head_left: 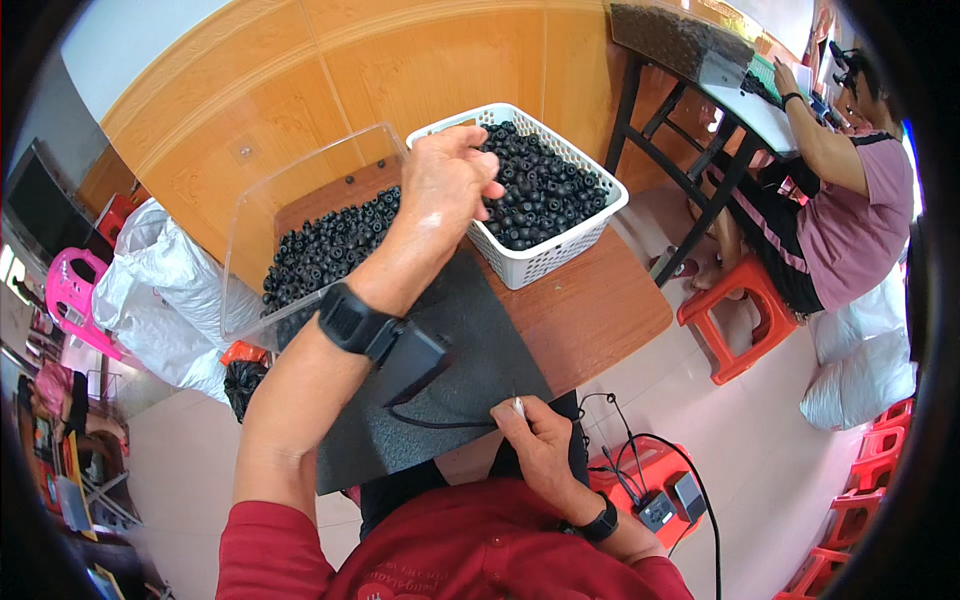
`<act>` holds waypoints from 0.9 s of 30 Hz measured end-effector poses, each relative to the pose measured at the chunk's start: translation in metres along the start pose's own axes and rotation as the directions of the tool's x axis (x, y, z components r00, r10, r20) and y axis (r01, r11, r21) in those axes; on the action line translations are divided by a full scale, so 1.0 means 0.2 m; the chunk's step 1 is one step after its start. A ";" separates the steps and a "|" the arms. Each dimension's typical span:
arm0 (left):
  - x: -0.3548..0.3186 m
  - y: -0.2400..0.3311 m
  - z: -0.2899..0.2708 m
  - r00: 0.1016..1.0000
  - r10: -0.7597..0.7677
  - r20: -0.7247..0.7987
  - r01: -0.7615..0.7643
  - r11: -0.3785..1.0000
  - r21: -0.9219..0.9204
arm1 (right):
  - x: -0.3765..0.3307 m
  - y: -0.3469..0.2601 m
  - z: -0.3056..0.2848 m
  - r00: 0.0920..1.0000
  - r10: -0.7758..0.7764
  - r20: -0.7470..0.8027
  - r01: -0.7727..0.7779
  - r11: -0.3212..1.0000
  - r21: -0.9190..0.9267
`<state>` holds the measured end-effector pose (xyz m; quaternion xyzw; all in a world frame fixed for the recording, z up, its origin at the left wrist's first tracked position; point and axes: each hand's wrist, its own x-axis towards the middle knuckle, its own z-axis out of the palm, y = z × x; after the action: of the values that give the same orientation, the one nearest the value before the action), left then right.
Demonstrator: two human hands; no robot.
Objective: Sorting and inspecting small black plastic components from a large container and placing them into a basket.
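My left hand [450,180] is raised over the near left rim of a white perforated basket [560,240]. Its fingers are loosely bent and apart, with nothing visible between them. Small black ring-like pieces with holes [540,185] fill the basket. More of these black pieces [330,245] lie in a clear plastic bin [245,230], partly behind my left forearm. Low over the dark mat's [450,350] near right edge, my right hand [540,445] pinches a small whitish object [518,407], mostly covered by the fingers. A black cable [435,424] runs toward that hand from a black box [412,358].
Basket and bin stand on a brown wooden tabletop [590,310] against a wood-panelled wall. A red stool [650,480] with adapters and cables is to my right. Another person [850,210] sits at a table [740,90] farther right. White sacks [165,290] stand at left.
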<state>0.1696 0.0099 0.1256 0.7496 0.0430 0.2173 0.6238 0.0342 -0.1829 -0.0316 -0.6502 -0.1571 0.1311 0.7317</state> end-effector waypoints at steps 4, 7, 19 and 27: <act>-0.07 -0.01 -0.25 0.998 -0.037 0.058 0.033 0.998 0.060 | 0.01 0.02 0.00 1.000 0.019 -0.003 -0.019 1.000 0.010; -0.11 -0.04 -0.52 0.985 -0.164 0.046 0.143 0.943 0.299 | 0.01 0.03 0.02 0.998 0.060 0.025 -0.060 0.998 0.027; -0.20 -0.28 -0.93 0.875 -0.353 0.330 0.077 0.775 0.627 | 0.01 0.05 0.06 0.985 0.144 0.091 -0.146 0.989 0.012; -0.18 -0.28 -0.90 0.865 -0.385 0.321 0.113 0.773 0.624 | -0.01 0.07 0.08 0.992 0.087 0.095 -0.089 0.996 0.010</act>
<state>0.0809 0.1745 0.0855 0.9204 0.0701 -0.0649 0.3792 0.0262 -0.1665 -0.0435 -0.6445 -0.1619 0.1949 0.7214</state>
